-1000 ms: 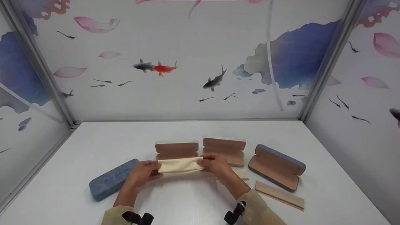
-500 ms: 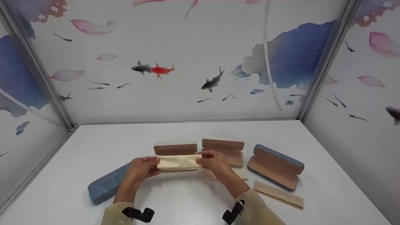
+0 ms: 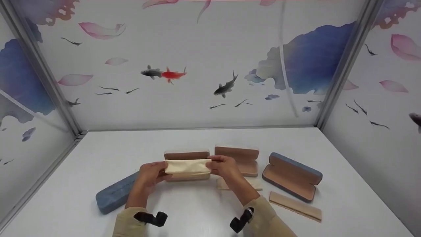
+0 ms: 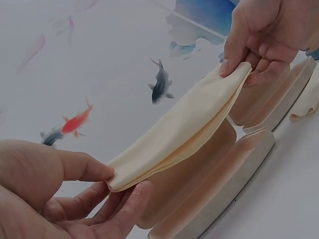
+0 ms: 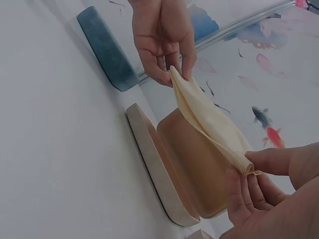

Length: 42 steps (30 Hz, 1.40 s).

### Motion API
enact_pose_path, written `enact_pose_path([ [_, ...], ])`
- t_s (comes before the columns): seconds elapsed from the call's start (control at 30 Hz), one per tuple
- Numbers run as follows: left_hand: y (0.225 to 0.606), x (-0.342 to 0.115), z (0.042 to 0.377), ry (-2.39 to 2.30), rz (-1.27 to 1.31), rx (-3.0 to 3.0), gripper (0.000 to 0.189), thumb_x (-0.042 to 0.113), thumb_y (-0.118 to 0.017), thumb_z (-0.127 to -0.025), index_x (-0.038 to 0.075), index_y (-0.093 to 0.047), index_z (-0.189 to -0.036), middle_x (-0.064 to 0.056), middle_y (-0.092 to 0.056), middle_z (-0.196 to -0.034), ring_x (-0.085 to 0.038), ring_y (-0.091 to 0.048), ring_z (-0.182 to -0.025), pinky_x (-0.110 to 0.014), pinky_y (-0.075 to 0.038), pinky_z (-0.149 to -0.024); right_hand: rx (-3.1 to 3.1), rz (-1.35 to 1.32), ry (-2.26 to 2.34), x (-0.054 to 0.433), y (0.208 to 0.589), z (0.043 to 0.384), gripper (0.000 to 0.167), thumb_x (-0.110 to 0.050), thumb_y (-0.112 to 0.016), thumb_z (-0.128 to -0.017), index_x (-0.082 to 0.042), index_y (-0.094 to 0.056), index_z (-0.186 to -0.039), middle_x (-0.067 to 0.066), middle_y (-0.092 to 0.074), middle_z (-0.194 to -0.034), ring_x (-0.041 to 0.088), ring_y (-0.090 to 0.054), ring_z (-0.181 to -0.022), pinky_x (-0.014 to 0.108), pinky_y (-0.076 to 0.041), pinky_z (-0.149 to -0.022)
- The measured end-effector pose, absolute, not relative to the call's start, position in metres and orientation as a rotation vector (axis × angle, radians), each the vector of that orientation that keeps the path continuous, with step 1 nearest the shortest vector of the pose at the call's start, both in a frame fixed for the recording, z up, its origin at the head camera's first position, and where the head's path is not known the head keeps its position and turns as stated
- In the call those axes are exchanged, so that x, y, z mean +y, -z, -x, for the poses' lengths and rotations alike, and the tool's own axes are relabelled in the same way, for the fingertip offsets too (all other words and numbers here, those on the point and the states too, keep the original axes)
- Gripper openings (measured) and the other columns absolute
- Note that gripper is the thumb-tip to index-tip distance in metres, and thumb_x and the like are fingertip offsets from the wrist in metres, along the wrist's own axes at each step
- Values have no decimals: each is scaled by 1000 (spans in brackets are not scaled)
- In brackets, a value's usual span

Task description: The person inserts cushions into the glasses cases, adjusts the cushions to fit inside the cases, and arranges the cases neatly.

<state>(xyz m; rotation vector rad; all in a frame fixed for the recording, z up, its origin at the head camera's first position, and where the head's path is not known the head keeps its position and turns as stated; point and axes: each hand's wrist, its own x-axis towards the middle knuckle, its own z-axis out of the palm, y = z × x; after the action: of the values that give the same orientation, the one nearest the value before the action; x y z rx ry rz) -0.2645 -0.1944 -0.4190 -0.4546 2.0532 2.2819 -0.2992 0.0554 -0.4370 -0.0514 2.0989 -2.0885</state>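
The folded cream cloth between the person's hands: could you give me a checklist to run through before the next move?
1. Left hand pinching one end of the folded cream cloth: ok.
2. Right hand pinching the other end: ok.
3. Oblong pale case with tan lining, below the cloth, standing open: ok.
4. Cloth layers lying flat together: not ok; both wrist views show them gaping along one edge.
5. Nothing inside that case: cannot tell; no view shows its whole floor.
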Motion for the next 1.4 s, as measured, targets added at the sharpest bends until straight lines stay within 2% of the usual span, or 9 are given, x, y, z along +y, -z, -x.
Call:
enact_pose_path([
  [0.17, 416, -195, 268, -2322, 454, 2050, 41, 3, -60, -97, -18, -52, -131, -12, -64, -99, -14, -65, -81, -28, -61, -75, 2033, 9, 2162, 50, 437, 304, 35, -11, -72, -91, 3, -64, -122, 8, -69, -104, 13, -67, -89, 29, -58, -86],
  [0.27, 417, -196, 269, -2327, 448, 2070, 41, 3, -60, -97, -18, -52, -132, -13, -65, -102, -14, -67, -81, -28, -62, -76, 1973, 9, 2200, 48, 437, 305, 34, -10, -72, -91, 3, -63, -121, 5, -67, -100, 13, -65, -89, 27, -58, -83],
  [0.53, 422, -195, 274, -2360, 485, 2091, 45, 3, -62, -96, -17, -51, -135, -17, -66, -108, -12, -68, -78, -28, -61, -77, 1916, -41, 2242, 45, 438, 311, 31, -9, -71, -92, 3, -63, -120, 3, -66, -98, 13, -63, -89, 25, -56, -81],
  [0.73, 426, -194, 277, -2390, 496, 2085, 44, 5, -63, -96, -16, -52, -133, -14, -68, -105, -10, -66, -80, -25, -60, -77, 1890, -75, 2258, 45, 444, 314, 33, -9, -71, -91, 4, -63, -121, 4, -66, -98, 13, -63, -87, 24, -56, -78],
  [1.03, 430, -196, 279, -2439, 515, 2075, 44, 8, -65, -97, -15, -54, -133, -9, -70, -99, -8, -66, -79, -23, -60, -75, 1910, -87, 2305, 41, 448, 314, 37, -10, -73, -91, 5, -62, -123, 7, -67, -103, 13, -66, -86, 27, -57, -81],
  [1.4, 440, -191, 282, -2398, 612, 2181, 40, 10, -68, -94, -12, -61, -127, -8, -72, -96, -8, -64, -75, -20, -57, -70, 2081, -117, 2266, 38, 454, 313, 34, -12, -77, -87, 3, -68, -116, 7, -70, -98, 11, -67, -81, 29, -58, -78],
])
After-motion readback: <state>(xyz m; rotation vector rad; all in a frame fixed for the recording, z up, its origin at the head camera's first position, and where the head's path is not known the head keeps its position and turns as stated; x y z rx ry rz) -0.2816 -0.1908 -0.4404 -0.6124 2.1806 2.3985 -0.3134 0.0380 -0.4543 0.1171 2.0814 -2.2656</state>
